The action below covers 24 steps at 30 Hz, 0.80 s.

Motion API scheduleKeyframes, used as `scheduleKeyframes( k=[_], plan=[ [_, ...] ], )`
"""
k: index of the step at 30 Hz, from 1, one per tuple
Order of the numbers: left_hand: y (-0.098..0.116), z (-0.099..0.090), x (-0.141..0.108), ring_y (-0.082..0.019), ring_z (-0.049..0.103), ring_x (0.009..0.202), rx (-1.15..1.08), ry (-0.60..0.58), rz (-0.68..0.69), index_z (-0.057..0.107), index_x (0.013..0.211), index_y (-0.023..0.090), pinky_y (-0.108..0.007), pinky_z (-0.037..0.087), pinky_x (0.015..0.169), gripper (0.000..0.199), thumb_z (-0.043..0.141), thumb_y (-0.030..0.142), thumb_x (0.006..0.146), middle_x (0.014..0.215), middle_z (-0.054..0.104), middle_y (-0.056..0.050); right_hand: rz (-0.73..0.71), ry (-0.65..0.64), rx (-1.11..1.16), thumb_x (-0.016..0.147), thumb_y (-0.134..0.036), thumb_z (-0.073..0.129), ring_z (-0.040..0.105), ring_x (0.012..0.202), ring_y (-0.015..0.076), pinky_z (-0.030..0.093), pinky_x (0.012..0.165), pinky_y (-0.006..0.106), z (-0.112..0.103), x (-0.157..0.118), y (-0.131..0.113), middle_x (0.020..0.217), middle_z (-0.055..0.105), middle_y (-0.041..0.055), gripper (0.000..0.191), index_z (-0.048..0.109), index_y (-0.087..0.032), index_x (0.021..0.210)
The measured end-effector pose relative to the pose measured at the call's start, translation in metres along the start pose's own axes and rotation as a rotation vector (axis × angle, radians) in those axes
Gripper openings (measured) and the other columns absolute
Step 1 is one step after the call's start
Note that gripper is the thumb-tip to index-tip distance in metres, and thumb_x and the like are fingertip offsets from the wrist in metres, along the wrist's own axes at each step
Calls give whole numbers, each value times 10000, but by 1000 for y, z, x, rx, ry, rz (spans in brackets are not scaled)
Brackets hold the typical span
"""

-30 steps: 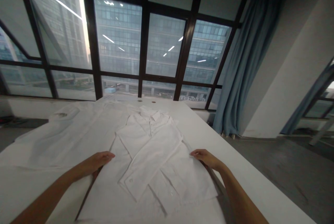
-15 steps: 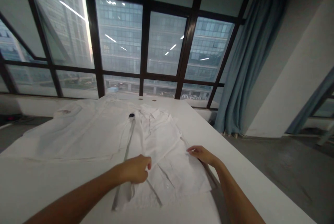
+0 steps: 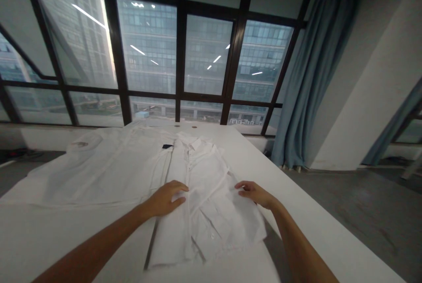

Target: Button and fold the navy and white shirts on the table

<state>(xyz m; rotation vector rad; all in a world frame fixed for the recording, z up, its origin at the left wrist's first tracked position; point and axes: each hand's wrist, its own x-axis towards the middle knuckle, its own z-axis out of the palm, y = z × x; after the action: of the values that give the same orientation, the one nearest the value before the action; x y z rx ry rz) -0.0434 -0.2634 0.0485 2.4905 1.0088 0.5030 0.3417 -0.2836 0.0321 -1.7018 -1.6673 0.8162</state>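
Observation:
A white shirt (image 3: 211, 177) lies on the white table (image 3: 313, 230), its collar toward the window and its front wrinkled, with slanting folds low on the body. My left hand (image 3: 169, 197) is over the shirt's left part, thumb and fingers apart, holding nothing. At the shirt's right edge is my right hand (image 3: 255, 193), its thumb and forefinger slightly apart with no cloth visibly between them. Whether its fingertips touch the fabric is unclear.
More white cloth (image 3: 99, 168) is spread over the left of the table. A small dark piece (image 3: 167, 146) lies between it and the shirt. Beyond the table are a large window and a blue curtain (image 3: 306, 81).
My left hand has opened from its closed grip and moved up slightly. The shirt's left part now lies flatter and smoother. My right hand has barely moved.

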Motion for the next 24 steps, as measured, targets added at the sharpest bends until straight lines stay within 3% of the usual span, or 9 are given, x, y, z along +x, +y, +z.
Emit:
scheduleKeyframes(
  k=[2,5,9,14,19,24],
  plan=[
    [-20,6,-4,-232,371,1360,109,-9,45,558,1283,240,-436,222,1155,444,464,464,910,1434,482,-75,-38,-50,42,716,-336,586,524,609,146,385,528,247,4,1,-11,700,597,12,293,672,-175,945],
    [-33,15,-9,-219,257,1423,149,-98,23,463,1385,281,-468,117,1180,508,381,519,944,1521,350,-38,-87,5,-19,726,-259,555,512,592,132,375,538,231,16,5,-39,642,581,-6,212,670,-154,869],
    [-32,20,-9,-218,228,1433,145,-110,-3,440,1406,285,-475,101,1181,532,368,540,944,1533,316,-35,-122,29,-237,712,-153,544,491,536,110,345,513,211,44,8,-97,573,573,-6,177,692,-142,810],
    [-35,22,-9,-204,301,1405,119,-35,-5,504,1358,282,-464,146,1177,465,375,485,959,1495,392,-37,-139,-135,-441,665,-87,561,602,618,143,406,540,209,94,4,-156,686,678,52,192,706,-144,777],
    [-38,23,-10,-198,369,1369,77,25,10,553,1314,277,-459,179,1170,428,363,447,971,1444,469,-42,33,-364,-426,682,-84,537,603,462,151,439,443,214,130,0,-165,584,659,56,194,677,-124,810],
    [-33,19,-13,-197,357,1376,77,2,5,558,1306,272,-464,159,1173,426,377,450,963,1448,466,-41,26,-522,-332,750,-154,535,561,382,137,453,405,217,127,-8,-154,497,597,-13,250,644,-135,975]
  ],
)
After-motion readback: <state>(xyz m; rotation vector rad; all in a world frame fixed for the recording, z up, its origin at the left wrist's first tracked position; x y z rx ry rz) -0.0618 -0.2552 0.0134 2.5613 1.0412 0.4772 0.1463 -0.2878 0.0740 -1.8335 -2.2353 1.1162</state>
